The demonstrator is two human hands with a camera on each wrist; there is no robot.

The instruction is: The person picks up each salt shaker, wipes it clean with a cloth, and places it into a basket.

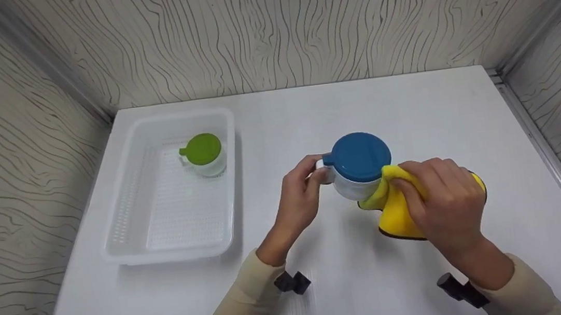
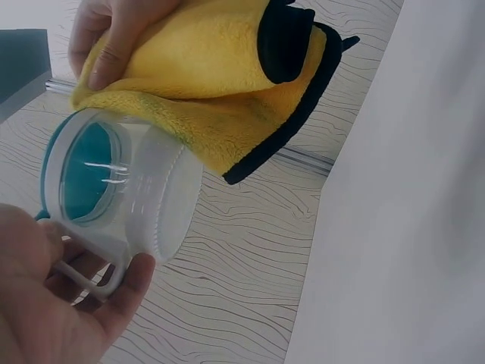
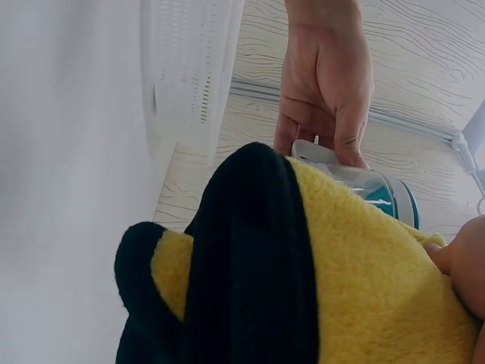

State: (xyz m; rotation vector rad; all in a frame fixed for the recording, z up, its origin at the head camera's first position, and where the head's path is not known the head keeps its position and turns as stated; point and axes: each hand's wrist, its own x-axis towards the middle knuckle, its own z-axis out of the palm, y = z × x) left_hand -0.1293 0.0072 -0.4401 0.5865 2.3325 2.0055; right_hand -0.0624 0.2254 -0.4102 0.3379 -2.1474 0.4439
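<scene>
A clear jar with a blue lid (image 1: 361,157) and a white side handle is held above the table by my left hand (image 1: 299,194), whose fingers grip the handle. In the left wrist view the clear jar (image 2: 140,189) shows its see-through wall and ribbed base. My right hand (image 1: 446,200) pinches a yellow cloth (image 1: 401,215) with black edging and presses it against the jar's right side. The cloth (image 3: 364,265) covers much of the right wrist view and hides part of the jar. Some right fingers are hidden behind the cloth.
To the left, a white plastic basket (image 1: 235,199) with perforated walls stands on the white table (image 1: 307,118). Inside it, near the back right, is a similar jar with a green lid (image 1: 204,149). Wood-grain patterned panels (image 1: 267,28) enclose the table's back and sides.
</scene>
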